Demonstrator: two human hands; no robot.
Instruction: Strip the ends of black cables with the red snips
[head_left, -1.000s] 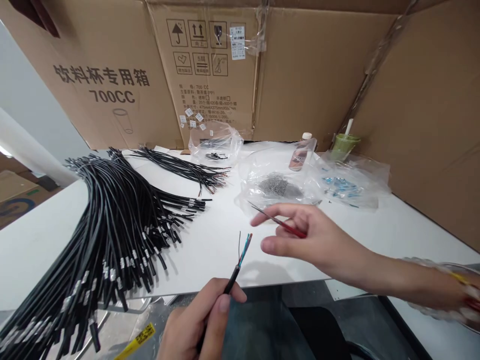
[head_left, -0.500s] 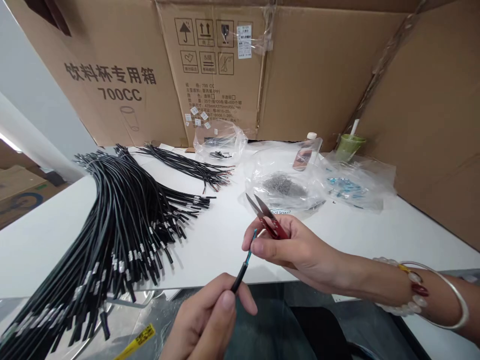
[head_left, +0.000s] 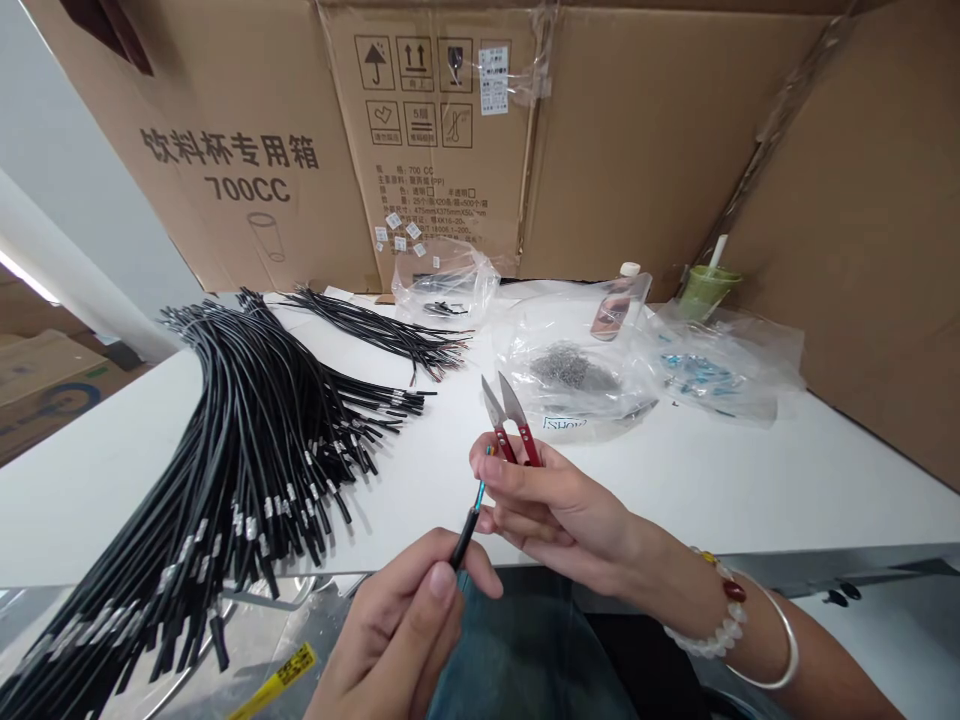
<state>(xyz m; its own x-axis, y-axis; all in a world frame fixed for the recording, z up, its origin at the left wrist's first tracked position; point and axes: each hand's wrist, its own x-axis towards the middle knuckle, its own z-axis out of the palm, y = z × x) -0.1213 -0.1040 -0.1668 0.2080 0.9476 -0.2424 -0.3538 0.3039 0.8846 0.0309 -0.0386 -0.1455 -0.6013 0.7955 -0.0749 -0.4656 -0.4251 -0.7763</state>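
My left hand (head_left: 405, 630) pinches a short black cable (head_left: 463, 536) near its stripped end, low in the middle of the view. Thin blue and coloured wires (head_left: 482, 484) stick out of that end. My right hand (head_left: 547, 505) holds red-handled thread snips (head_left: 507, 418) with the blades pointing up and apart. Its thumb and fingertips also pinch the coloured wires just above the cable jacket. A bead bracelet and a silver bangle are on my right wrist.
A big bundle of black cables (head_left: 225, 470) lies on the white table (head_left: 750, 470) at the left, a smaller bundle (head_left: 382, 335) behind it. Clear plastic bags (head_left: 577, 365) with small metal and blue parts, a bottle (head_left: 619, 300) and a green cup (head_left: 701, 290) stand before cardboard boxes (head_left: 630, 140).
My right hand came in from the right with the snips and closed its fingers on the cable's coloured wires. The snips' blades turned upward. My left hand kept the cable.
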